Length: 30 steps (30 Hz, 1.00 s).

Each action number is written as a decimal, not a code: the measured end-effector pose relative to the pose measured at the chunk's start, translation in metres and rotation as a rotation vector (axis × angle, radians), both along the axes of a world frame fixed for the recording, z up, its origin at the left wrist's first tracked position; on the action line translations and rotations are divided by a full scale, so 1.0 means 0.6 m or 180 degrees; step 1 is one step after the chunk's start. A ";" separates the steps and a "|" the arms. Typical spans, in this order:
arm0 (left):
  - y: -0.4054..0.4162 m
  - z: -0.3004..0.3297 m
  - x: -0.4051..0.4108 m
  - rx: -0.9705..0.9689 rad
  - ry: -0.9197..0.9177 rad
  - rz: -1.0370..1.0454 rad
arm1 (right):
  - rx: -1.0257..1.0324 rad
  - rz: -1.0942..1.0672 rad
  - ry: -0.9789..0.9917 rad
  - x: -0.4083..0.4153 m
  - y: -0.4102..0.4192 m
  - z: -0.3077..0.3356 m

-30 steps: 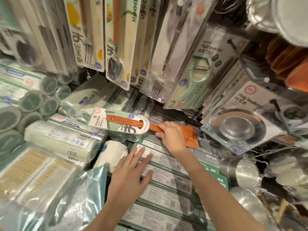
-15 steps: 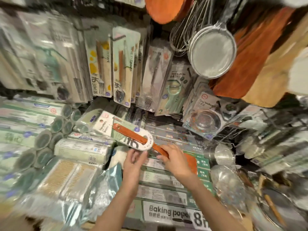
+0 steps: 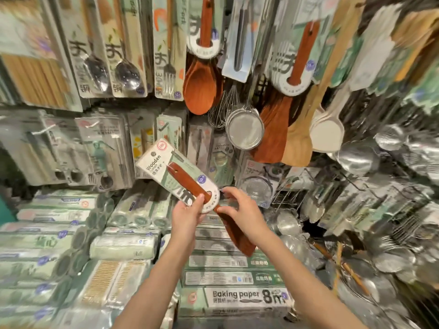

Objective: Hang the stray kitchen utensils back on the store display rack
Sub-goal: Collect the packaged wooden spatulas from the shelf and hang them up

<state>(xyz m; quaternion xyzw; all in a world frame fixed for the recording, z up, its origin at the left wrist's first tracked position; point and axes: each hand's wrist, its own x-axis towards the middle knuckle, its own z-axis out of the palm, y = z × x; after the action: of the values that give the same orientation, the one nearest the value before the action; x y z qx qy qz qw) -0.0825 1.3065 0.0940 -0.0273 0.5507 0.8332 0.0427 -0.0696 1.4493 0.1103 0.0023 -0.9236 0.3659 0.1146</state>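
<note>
Head view, looking forward and down at a crowded store display rack (image 3: pixel 259 74) of kitchen utensils. Held up near centre, clear of the shelf below: a stray wooden spatula (image 3: pixel 204 198), reddish-brown, tilted with its handle pointing up and left and its blade down and right, threaded through a white and green card sleeve (image 3: pixel 171 176) printed "Wooden". Left hand (image 3: pixel 187 217) gripping the rounded lower end of the card sleeve, thumb pressed on its face. Right hand (image 3: pixel 240 214) grasping the spatula just beside the card, fingers curled around the neck above the blade, covering part of it. Both forearms reaching up from the bottom edge. Hanging above on the rack: a matching wooden spoon (image 3: pixel 200 84) in its own round-ended card, a second red-brown utensil (image 3: pixel 300 55) in a card to the right, a round mesh strainer (image 3: pixel 244 129) with wire whisks behind it, and pale wooden turners (image 3: pixel 325 129). Along the upper left, carded metal spoons (image 3: pixel 126 72) and a carded fork (image 3: pixel 169 74). On the shelf under the hands, stacked boxes, the nearest labelled "Baking paper" (image 3: pixel 237 298). At the shelf's left edge, wrapped rolls (image 3: pixel 123 245) in green and white film. At the right edge, blurred shiny metal ware (image 3: pixel 392 233).
</note>
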 end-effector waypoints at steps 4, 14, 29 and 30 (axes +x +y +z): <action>0.004 0.045 0.010 -0.0274 0.0286 -0.0026 | -0.0255 0.0110 0.0267 0.007 0.000 0.082; 0.156 0.223 0.037 -0.1140 0.1372 -0.0518 | -0.0528 0.0097 0.1050 0.039 0.100 0.288; 0.270 0.393 -0.037 -0.1028 0.2245 -0.0063 | -0.0425 0.0159 0.1834 -0.040 0.230 0.437; 0.272 0.402 -0.043 -0.1065 0.2288 -0.0013 | -0.0456 0.0182 0.1855 -0.046 0.230 0.445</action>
<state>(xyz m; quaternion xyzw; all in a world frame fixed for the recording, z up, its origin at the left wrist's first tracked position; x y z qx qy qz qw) -0.1081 1.4700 0.3353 0.2606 0.6588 0.6882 -0.1561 -0.0974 1.5876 0.3772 0.1252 -0.8231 0.4171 0.3643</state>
